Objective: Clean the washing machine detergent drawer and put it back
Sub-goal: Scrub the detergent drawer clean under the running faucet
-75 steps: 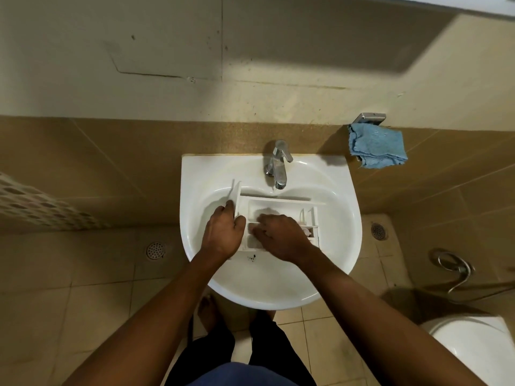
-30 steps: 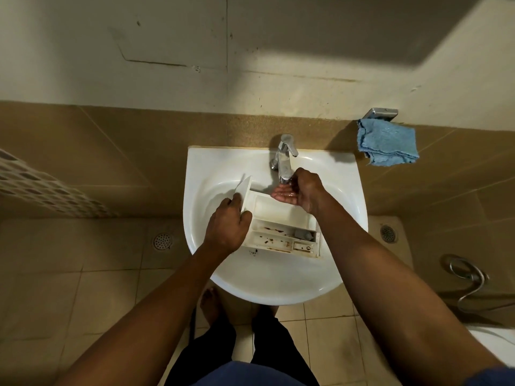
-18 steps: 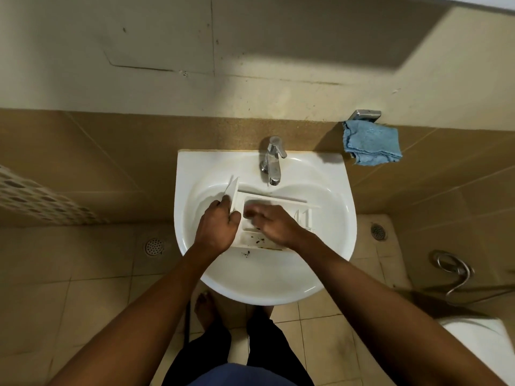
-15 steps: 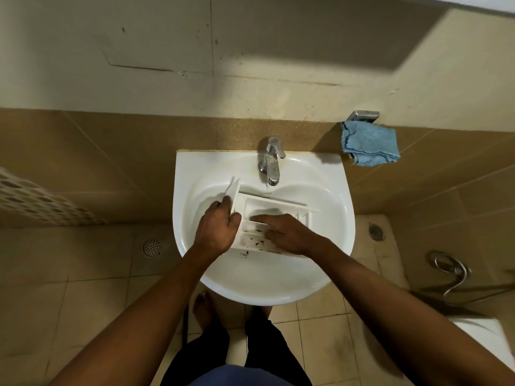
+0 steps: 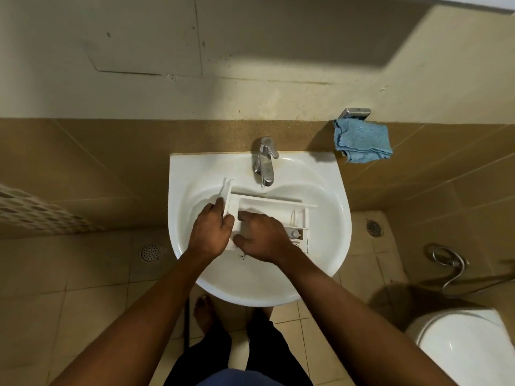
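Note:
The white detergent drawer (image 5: 274, 207) lies across the bowl of the white sink (image 5: 326, 246), under the chrome tap (image 5: 264, 162). My left hand (image 5: 210, 232) grips the drawer's front panel at its left end, fingers curled round the edge. My right hand (image 5: 263, 238) lies flat inside the drawer's near compartments, fingers spread and pointing left, covering most of them. Small dark specks of dirt lie in the bowl just below the drawer.
A blue cloth (image 5: 362, 142) hangs from a metal holder on the wall at the right. A toilet (image 5: 462, 352) stands at the lower right with a spray hose (image 5: 448, 263) above it. Floor drains sit left and right of the sink.
My right hand went from the tap a second ago back into the drawer and has slid left along its compartments. My left hand has kept its grip on the front panel.

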Demonstrator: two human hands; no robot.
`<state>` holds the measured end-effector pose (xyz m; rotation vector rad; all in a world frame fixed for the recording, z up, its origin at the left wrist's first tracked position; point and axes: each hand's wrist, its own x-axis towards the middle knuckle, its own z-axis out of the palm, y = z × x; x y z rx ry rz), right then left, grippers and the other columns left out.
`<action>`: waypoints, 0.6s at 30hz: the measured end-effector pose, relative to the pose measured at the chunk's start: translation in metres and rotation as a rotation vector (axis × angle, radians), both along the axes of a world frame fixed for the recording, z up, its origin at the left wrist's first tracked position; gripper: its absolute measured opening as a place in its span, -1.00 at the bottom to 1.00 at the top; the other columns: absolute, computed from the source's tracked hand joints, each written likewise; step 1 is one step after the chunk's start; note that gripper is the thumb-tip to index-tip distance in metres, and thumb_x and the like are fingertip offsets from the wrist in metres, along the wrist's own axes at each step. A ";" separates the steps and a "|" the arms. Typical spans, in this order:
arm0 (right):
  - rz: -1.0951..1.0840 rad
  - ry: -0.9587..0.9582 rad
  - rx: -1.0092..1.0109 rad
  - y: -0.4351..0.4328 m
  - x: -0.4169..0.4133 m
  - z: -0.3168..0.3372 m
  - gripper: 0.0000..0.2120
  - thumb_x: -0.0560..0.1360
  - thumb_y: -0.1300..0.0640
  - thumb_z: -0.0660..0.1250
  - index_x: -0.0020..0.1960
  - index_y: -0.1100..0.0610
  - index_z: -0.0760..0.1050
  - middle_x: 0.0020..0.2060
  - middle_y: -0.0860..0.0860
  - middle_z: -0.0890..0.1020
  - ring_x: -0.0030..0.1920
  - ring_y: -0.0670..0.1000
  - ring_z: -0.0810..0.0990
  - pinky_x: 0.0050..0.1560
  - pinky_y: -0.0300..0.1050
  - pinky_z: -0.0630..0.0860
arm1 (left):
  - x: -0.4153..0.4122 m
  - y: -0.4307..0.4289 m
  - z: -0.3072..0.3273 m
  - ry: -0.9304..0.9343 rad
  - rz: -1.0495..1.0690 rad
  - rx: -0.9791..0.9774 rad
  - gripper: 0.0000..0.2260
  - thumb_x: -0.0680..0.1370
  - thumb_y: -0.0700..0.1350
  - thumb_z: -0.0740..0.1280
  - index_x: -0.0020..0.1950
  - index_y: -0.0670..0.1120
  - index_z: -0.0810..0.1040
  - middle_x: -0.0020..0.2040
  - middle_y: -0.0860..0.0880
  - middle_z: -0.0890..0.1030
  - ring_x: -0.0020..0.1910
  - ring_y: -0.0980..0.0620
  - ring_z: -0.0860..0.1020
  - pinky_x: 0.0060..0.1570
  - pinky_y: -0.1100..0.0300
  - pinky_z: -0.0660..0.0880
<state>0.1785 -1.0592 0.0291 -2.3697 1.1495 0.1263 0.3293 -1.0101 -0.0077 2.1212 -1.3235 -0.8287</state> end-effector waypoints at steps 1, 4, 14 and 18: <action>0.003 0.012 -0.017 -0.001 -0.009 -0.001 -0.54 0.55 -0.12 0.33 0.39 0.05 0.49 0.27 0.04 0.65 0.29 0.16 0.59 0.16 -0.04 0.48 | 0.000 0.000 -0.001 0.001 -0.003 -0.009 -0.61 0.65 -0.04 0.17 0.41 -0.19 0.47 0.05 -0.19 0.59 0.05 -0.17 0.55 0.03 0.00 0.46; -0.009 0.096 -0.067 -0.016 -0.044 -0.004 -0.53 0.54 -0.25 0.30 0.34 -0.02 0.51 0.24 -0.02 0.66 0.30 0.11 0.58 0.21 -0.03 0.49 | 0.000 0.000 -0.002 -0.001 -0.005 -0.017 -0.67 0.66 -0.07 0.20 0.36 -0.21 0.47 -0.05 -0.12 0.53 -0.05 -0.11 0.51 -0.05 0.06 0.40; -0.005 0.183 -0.195 -0.027 -0.034 -0.003 -0.35 0.57 -0.44 0.13 -0.04 0.13 0.61 -0.06 0.12 0.71 0.05 0.16 0.66 0.02 -0.05 0.50 | 0.002 -0.002 -0.007 0.026 -0.018 -0.044 -0.62 0.68 -0.08 0.20 0.47 -0.17 0.45 0.10 -0.18 0.60 0.08 -0.15 0.56 0.12 -0.05 0.52; 0.014 0.029 -0.104 -0.015 -0.024 -0.011 -0.54 0.64 -0.30 0.12 -0.02 0.04 0.59 -0.12 0.03 0.71 -0.02 0.15 0.66 -0.10 -0.04 0.51 | 0.008 -0.001 -0.009 0.041 -0.022 -0.083 -0.67 0.67 -0.11 0.20 0.42 -0.14 0.51 0.06 -0.15 0.62 -0.02 -0.01 0.50 0.04 0.13 0.42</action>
